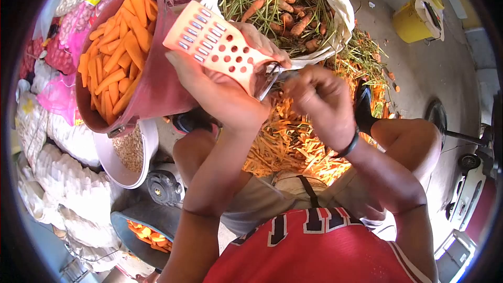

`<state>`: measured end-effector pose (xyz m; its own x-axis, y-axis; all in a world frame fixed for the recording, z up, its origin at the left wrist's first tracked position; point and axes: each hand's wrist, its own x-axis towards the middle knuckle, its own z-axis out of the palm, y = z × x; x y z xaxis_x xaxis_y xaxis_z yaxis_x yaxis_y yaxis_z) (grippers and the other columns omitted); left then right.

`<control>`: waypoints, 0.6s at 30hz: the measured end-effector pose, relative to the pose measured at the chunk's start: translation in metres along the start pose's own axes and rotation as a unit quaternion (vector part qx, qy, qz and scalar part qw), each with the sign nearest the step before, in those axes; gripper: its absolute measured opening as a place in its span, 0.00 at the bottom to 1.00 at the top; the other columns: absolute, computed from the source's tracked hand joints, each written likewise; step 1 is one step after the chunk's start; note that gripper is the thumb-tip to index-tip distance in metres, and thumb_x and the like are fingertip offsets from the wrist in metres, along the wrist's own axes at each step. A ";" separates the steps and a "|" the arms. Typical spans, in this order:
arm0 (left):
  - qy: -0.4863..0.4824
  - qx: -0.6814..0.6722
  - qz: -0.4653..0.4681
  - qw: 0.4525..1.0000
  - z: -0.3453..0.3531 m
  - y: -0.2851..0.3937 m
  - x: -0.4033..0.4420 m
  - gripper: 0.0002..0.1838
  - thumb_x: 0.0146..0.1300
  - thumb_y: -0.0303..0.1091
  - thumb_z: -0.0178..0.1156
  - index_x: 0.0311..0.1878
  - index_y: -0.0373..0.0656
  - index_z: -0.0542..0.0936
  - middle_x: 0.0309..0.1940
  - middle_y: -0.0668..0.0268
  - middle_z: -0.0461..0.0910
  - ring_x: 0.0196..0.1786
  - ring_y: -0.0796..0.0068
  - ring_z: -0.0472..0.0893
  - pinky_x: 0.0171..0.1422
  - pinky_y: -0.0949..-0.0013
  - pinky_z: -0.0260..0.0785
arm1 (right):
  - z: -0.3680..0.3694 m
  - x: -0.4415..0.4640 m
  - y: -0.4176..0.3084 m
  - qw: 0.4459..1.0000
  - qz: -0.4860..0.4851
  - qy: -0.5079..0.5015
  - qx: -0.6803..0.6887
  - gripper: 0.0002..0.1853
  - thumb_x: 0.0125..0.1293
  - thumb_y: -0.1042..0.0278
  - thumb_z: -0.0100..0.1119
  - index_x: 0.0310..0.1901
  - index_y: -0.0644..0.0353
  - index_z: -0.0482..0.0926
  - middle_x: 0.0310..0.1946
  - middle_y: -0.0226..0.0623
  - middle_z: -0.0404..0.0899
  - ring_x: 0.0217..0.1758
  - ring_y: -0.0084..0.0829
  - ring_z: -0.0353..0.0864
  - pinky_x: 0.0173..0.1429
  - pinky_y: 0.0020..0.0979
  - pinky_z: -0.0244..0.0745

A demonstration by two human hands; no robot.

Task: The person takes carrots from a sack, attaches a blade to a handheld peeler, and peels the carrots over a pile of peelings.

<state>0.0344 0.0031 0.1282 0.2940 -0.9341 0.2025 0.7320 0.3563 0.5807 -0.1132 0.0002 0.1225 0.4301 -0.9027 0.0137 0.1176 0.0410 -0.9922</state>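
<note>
My left hand (222, 91) is wrapped around a peach-coloured plastic grater (233, 52) with rows of metal-edged slots, round holes and a blade at its lower right end. My right hand (327, 102) is closed just right of that blade, its fingers curled in a pinch. A small greyish bit shows at those fingertips, too blurred to name. Both hands are above a heap of orange carrot peelings (293, 144) between my legs. Just behind the hands stands a white sack (339, 0) holding unpeeled carrots (301, 23) and green stalks.
At left, a tilted reddish bucket (162, 86) holds peeled carrots (118, 57). Below it are a white tub (152, 149) of pale beans or nuts and a dark container (152, 212) with orange pieces. Filled bags line the left side. A yellow bucket (411, 21) stands at the back right.
</note>
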 end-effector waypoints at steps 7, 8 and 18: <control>0.007 -0.071 -0.072 0.995 -0.020 0.013 0.016 0.37 0.65 0.72 0.44 0.46 0.40 0.72 0.37 0.60 0.75 0.46 0.58 0.74 0.64 0.46 0.64 | -0.006 0.008 0.003 0.997 0.025 0.045 0.053 0.14 0.72 0.66 0.57 0.28 0.60 0.71 0.20 0.25 0.71 0.23 0.14 0.66 0.28 0.21 0.62; -0.126 -0.139 -0.094 0.978 -0.046 0.009 0.026 0.36 0.66 0.70 0.45 0.48 0.40 0.72 0.39 0.59 0.76 0.50 0.56 0.75 0.67 0.44 0.63 | -0.006 0.009 0.004 0.997 0.022 0.046 0.057 0.14 0.72 0.66 0.57 0.28 0.60 0.71 0.21 0.26 0.71 0.23 0.14 0.66 0.28 0.21 0.62; 0.138 0.052 -0.030 0.989 -0.014 0.002 0.022 0.26 0.73 0.56 0.47 0.43 0.38 0.74 0.43 0.56 0.79 0.51 0.58 0.80 0.59 0.55 0.75 | 0.004 0.008 0.004 0.999 0.011 0.024 0.047 0.12 0.71 0.65 0.58 0.30 0.62 0.73 0.21 0.25 0.72 0.25 0.14 0.66 0.30 0.20 0.63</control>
<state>0.0505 -0.0167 0.1229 0.4188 -0.9068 -0.0487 0.6902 0.2830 0.6659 -0.1062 -0.0050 0.1187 0.3896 -0.9209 -0.0164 0.1939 0.0993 -0.9760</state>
